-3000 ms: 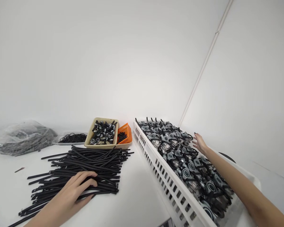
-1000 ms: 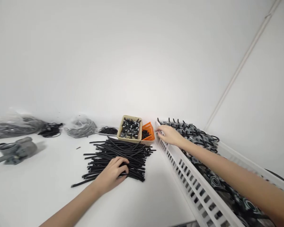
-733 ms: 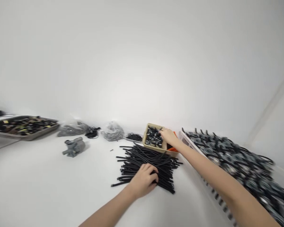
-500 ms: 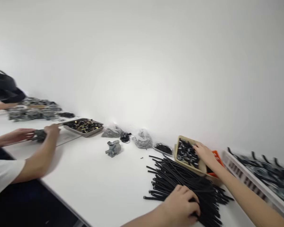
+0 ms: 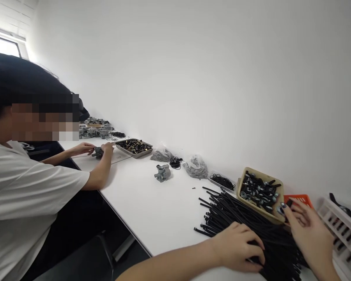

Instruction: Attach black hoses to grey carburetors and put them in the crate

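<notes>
Two hands are busy at the near end of the bench (image 5: pixel 152 210). The right hand (image 5: pixel 311 230) seems to pinch a small black-and-silver fitting (image 5: pixel 289 203) between thumb and fingers brought together, just by the near corner of the cream tray (image 5: pixel 261 209). Only the tips bear on it, so a slight twist could drop it among the black tubes (image 5: pixel 231 208), where it would be hard to spot. The left hand (image 5: pixel 236 244) rests on those tubes, fingers curled; whether it grips any, I can't tell. They lie loose and crossed, so a careless drag could scatter them.

The cream tray holds a jumble of similar fittings. Beside it, the orange basket (image 5: pixel 298 200) is mostly hidden. A shallow tray (image 5: pixel 219 186) holds thin black loops; farther off, a metal tray (image 5: pixel 137 156) carries dark and brass-coloured pieces.
</notes>
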Motion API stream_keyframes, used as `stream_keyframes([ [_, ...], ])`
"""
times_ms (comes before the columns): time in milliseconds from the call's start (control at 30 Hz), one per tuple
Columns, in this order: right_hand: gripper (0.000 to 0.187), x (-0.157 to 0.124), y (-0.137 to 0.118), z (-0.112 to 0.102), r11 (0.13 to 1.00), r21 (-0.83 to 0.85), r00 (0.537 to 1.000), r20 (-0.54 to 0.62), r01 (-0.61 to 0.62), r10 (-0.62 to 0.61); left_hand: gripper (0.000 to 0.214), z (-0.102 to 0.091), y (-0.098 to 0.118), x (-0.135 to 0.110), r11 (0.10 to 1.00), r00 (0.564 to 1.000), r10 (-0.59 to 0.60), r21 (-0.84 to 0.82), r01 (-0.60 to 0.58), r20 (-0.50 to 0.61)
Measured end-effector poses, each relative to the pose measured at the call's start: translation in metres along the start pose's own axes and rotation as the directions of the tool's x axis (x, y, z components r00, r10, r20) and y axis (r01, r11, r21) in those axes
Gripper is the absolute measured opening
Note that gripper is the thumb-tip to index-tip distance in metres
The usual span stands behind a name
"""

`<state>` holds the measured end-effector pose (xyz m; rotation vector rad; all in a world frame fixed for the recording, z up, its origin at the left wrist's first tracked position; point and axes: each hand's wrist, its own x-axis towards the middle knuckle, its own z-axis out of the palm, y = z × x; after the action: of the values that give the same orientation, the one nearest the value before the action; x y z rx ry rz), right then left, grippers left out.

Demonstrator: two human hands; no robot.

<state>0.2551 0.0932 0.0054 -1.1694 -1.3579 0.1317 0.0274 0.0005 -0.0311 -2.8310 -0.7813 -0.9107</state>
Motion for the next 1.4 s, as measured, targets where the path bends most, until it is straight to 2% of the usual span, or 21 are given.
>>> stream_keyframes([
  [67,0.057,-0.027,0.0,-0.002,0.983,0.157,0.995,0.044,-0.093,0.088,0.023,-0.02,-0.002,-0.007,0.999,0.998,-0.051,0.009,0.051,-0.026],
  [133,0.058,-0.046,0.003,-0.006,0.969,0.201,0.988,0.083,-0.146,0.132,0.021,-0.047,-0.011,-0.025,0.984,0.985,-0.172,0.039,0.173,-0.03],
  [167,0.058,-0.052,0.004,-0.008,0.97,0.19,0.986,0.099,-0.153,0.136,0.017,-0.062,-0.019,-0.038,0.964,0.964,-0.26,0.047,0.263,-0.063],
  [200,0.058,-0.057,0.005,-0.011,0.975,0.167,0.985,0.11,-0.149,0.132,0.014,-0.077,-0.03,-0.056,0.92,0.916,-0.381,0.05,0.389,-0.124],
  [233,0.058,-0.06,0.005,-0.015,0.982,0.136,0.986,0.113,-0.135,0.12,0.015,-0.093,-0.043,-0.076,0.85,0.84,-0.51,0.041,0.526,-0.186],
  [300,0.059,-0.065,0.003,-0.021,0.994,0.069,0.993,0.097,-0.08,0.074,0.025,-0.123,-0.075,-0.121,0.641,0.627,-0.737,0.033,0.767,-0.252],
  [367,0.06,-0.069,0.0,-0.026,1.0,0.0,0.998,0.062,-0.01,0.01,0.032,-0.147,-0.109,-0.165,0.399,0.398,-0.868,0.061,0.915,-0.297],
  [400,0.061,-0.071,-0.003,-0.027,0.999,-0.038,0.998,0.053,0.026,-0.024,0.035,-0.156,-0.124,-0.183,0.289,0.314,-0.896,0.125,0.949,-0.314],
  [433,0.06,-0.073,-0.005,-0.028,0.995,-0.079,0.997,0.056,0.063,-0.059,0.038,-0.163,-0.138,-0.197,0.202,0.264,-0.91,0.214,0.956,-0.32],
  [467,0.059,-0.076,-0.006,-0.029,0.988,-0.118,0.993,0.067,0.101,-0.094,0.041,-0.168,-0.15,-0.207,0.172,0.249,-0.915,0.25,0.953,-0.318],
  [533,0.055,-0.079,-0.009,-0.028,0.97,-0.17,0.982,0.102,0.174,-0.158,0.041,-0.172,-0.168,-0.213,0.183,0.27,-0.92,0.3,0.936,-0.283],
  [667,0.046,-0.082,-0.009,-0.027,0.957,-0.159,0.964,0.146,0.244,-0.221,0.034,-0.169,-0.184,-0.199,0.237,0.329,-0.921,0.373,0.897,-0.206],
  [767,0.042,-0.081,-0.01,-0.028,0.957,-0.15,0.962,0.153,0.25,-0.227,0.032,-0.167,-0.183,-0.19,0.279,0.376,-0.909,0.408,0.869,-0.18],
  [833,0.039,-0.08,-0.012,-0.029,0.953,-0.154,0.959,0.156,0.261,-0.237,0.031,-0.167,-0.172,-0.186,0.311,0.415,-0.892,0.427,0.849,-0.178],
  [900,0.036,-0.079,-0.015,-0.029,0.95,-0.152,0.956,0.156,0.272,-0.249,0.035,-0.166,-0.149,-0.18,0.347,0.474,-0.856,0.452,0.822,-0.204],
  [967,0.033,-0.079,-0.019,-0.029,0.955,-0.133,0.958,0.148,0.264,-0.244,0.038,-0.161,-0.114,-0.169,0.437,0.565,-0.798,0.445,0.782,-0.209],
  [1067,0.03,-0.081,-0.027,-0.027,0.977,-0.048,0.971,0.128,0.21,-0.203,0.039,-0.144,-0.047,-0.137,0.68,0.758,-0.645,0.38,0.627,-0.097],
  [1133,0.029,-0.084,-0.031,-0.024,0.988,0.038,0.981,0.123,0.148,-0.152,0.037,-0.127,-0.006,-0.108,0.838,0.893,-0.448,0.333,0.432,-0.029],
  [1167,0.029,-0.085,-0.033,-0.023,0.991,0.081,0.986,0.121,0.108,-0.118,0.035,-0.116,0.01,-0.092,0.892,0.939,-0.345,0.307,0.331,-0.012],
  [1267,0.033,-0.087,-0.034,-0.019,0.981,0.194,0.991,0.131,-0.015,-0.011,0.032,-0.084,0.039,-0.046,0.964,0.991,-0.134,0.233,0.127,0.015],
  [1400,0.039,-0.086,-0.036,-0.018,0.937,0.31,0.977,0.181,-0.163,0.11,0.029,-0.049,0.04,0.003,0.981,0.997,0.031,0.191,-0.045,0.075],
])
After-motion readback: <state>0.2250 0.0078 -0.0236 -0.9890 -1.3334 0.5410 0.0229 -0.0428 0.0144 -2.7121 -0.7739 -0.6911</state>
